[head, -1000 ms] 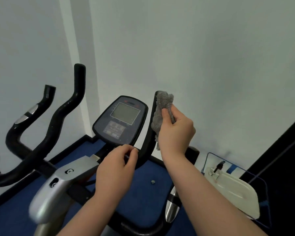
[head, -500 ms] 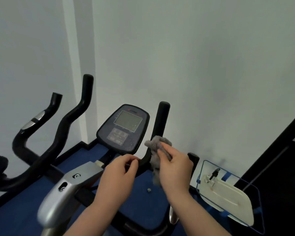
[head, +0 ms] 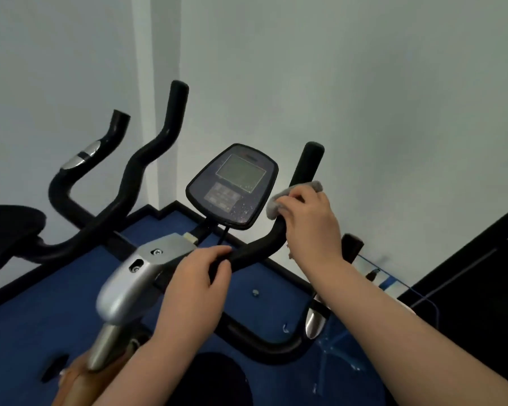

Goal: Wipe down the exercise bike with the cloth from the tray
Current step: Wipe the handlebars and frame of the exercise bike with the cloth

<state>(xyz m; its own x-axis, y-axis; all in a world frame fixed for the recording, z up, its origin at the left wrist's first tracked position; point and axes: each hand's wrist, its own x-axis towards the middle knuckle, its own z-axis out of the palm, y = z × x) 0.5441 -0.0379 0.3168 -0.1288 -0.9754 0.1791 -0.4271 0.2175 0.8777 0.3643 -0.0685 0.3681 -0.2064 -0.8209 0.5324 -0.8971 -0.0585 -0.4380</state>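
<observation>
The exercise bike has a dark console (head: 232, 186) with a screen, a silver stem (head: 135, 276) and black handlebars. My right hand (head: 311, 224) is wrapped around the upright right handlebar (head: 308, 162), pressing a grey cloth (head: 294, 197) against it about midway up. Lower on the same bar, near the stem, my left hand (head: 197, 282) grips the horizontal part. A clear tray (head: 390, 282) on the floor at the right is mostly hidden behind my right forearm.
The left handlebar (head: 147, 159) and an outer grip with a silver sensor (head: 82, 159) rise at the left. A black saddle-like pad (head: 9, 227) sits at far left. Blue floor below, white walls close behind, a dark panel (head: 481, 273) at the right.
My right hand slid the cloth from the top of the right handlebar down to its bend, then back up to mid-bar. The left hand kept its grip. The view dipped lower.
</observation>
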